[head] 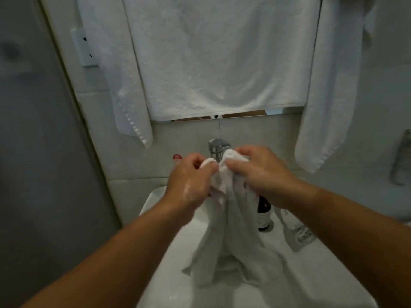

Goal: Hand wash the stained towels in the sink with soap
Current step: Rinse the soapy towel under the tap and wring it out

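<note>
Small white wet terry towel (233, 241): bunched at its top edge, held up over the white ceramic sink basin (155, 203), just in front of the chrome tap (219, 148). Its lower folds hang into the basin; contact with the basin floor cannot be confirmed. Left grip (191, 181) (bare hand, wet sheen on back): fingers and thumb clamped on the top left of the bunch. Right grip (260, 174) (bare hand): fingers curled and clamped on the top right, just beside the left. Dark bottle (263, 210) stands on the sink ledge, partly hidden behind the towel. Above, a large white hanging towel (222, 58) covers the wall, flanked by a narrow white towel (124, 85) on the left and another white towel (329, 96) on the right.
</note>
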Tool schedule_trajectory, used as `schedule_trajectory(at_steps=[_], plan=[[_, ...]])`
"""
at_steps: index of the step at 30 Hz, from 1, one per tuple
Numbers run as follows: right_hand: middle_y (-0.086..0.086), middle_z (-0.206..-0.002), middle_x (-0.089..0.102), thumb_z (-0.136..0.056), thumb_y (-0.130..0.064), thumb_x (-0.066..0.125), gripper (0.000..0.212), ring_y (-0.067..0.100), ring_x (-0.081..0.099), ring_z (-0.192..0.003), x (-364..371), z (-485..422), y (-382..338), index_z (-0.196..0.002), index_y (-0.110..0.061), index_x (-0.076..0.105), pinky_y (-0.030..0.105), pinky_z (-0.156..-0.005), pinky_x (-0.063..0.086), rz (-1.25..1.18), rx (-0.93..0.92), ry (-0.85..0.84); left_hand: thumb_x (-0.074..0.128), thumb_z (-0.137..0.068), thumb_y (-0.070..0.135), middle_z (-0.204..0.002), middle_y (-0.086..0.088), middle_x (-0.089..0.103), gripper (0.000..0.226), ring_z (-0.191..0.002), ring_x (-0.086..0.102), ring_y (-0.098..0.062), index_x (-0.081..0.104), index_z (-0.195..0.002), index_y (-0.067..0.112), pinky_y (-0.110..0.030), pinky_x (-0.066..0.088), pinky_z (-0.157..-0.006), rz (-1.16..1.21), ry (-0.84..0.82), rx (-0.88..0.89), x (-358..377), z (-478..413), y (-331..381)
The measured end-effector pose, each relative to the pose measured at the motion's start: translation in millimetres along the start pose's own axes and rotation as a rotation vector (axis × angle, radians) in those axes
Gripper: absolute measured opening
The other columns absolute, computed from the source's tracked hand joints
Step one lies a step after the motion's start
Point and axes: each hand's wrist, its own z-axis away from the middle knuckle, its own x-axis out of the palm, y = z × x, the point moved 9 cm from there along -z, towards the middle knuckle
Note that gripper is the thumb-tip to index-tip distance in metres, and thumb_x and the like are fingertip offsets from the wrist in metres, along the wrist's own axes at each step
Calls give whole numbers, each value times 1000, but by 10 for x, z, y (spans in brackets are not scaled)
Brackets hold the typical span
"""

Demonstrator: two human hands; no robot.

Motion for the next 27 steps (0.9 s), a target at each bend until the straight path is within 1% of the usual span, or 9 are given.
schedule_trajectory(at_steps=[5,8,10,12,13,16,21,24,27], plan=[[-7,-108,72,-76,-41,85,49,11,69,-101,209,262,-71,-119,-34,63,36,-89,59,-132,-96,-305,46,-94,1,-102,-7,77,35,-98,72,-26,77,-97,18,-37,60,-81,151,-185,4,152,193,33],[-13,-96,70,-75,-36,87,43,5,67,-89,25,226,46,-111,-34,64,24,-75,56,88,-144,-73,46,-90,-11,-112,-3,76,48,-104,72,-22,79,-102,22,-38,59,-88,176,-408,-31,234,289,-13],[-17,-85,68,-85,-30,79,20,2,64,-80,-51,193,44,-101,-32,68,22,-68,49,130,-196,-10,57,-93,-2,-104,0,77,34,-97,74,-20,79,-100,24,-35,60,-82,-23,-384,73,154,227,1],[-17,-84,69,-91,-20,73,12,-2,63,-79,-24,168,60,-98,-28,69,21,-70,47,-12,-193,-143,75,-88,20,-92,-2,75,7,-87,73,-21,74,-95,19,-32,60,-72,-177,-140,159,-126,48,-37],[-14,-87,70,-91,-14,71,14,1,63,-83,-18,166,56,-98,-25,70,22,-74,49,-135,-183,-225,83,-79,35,-95,-3,74,29,-90,72,-20,71,-100,19,-33,60,-73,-180,-98,129,-192,5,-128],[0,-92,69,-82,-4,68,23,12,64,-90,-28,176,-58,-93,-23,74,22,-79,51,-514,-134,-447,82,-63,59,-127,3,68,77,-116,66,-15,61,-130,26,-43,54,-97,57,-388,-122,56,42,-509],[0,-91,68,-75,-7,62,28,14,64,-87,-89,74,-91,-85,-29,75,25,-74,51,-564,-85,-528,81,-76,42,-129,-3,69,64,-117,67,-26,60,-135,26,-51,53,-98,229,-568,-187,191,81,-556],[-2,-93,70,-79,-10,68,26,13,65,-88,-104,39,-39,-87,-33,76,24,-71,51,-520,-67,-496,75,-87,38,-115,-1,74,40,-110,69,-26,70,-120,17,-42,58,-89,163,-472,-39,160,33,-340],[-10,-92,73,-92,-16,69,20,9,67,-89,-281,-21,16,-96,-34,75,22,-68,49,-169,-96,-272,64,-94,45,-63,17,65,31,-65,61,3,68,-69,26,-12,46,-57,-291,-108,288,-111,-64,131]])
